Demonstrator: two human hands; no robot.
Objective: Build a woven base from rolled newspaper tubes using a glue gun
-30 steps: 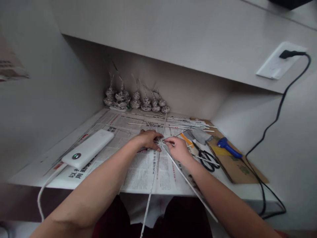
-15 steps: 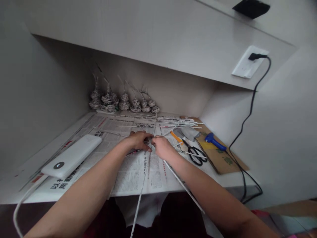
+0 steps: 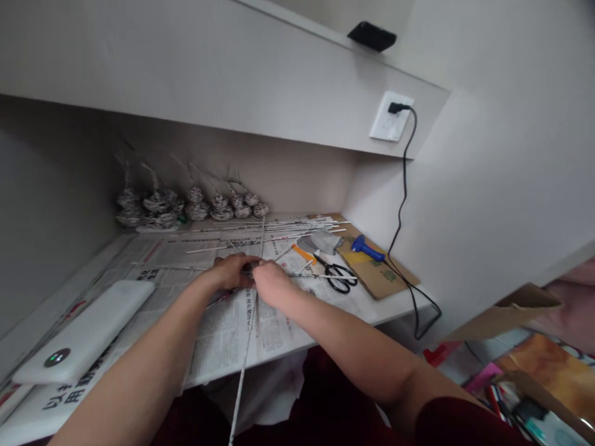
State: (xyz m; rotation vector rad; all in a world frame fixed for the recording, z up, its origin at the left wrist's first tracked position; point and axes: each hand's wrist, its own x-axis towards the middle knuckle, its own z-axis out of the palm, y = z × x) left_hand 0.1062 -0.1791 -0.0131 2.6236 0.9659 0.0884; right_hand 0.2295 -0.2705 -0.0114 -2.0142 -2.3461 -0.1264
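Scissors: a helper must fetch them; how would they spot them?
On the newspaper-covered tabletop, look from the right hand toward the flat cardboard. Just left of it lie the scissors, crossed by a pale rod. Two black loops set them apart from the blue tool.

Black scissors (image 3: 331, 269) obstructing rightward passage

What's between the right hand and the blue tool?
In the head view, the scissors lie between the right hand and the blue tool, a white stick across their handles; past them comes the cardboard the tool rests on.
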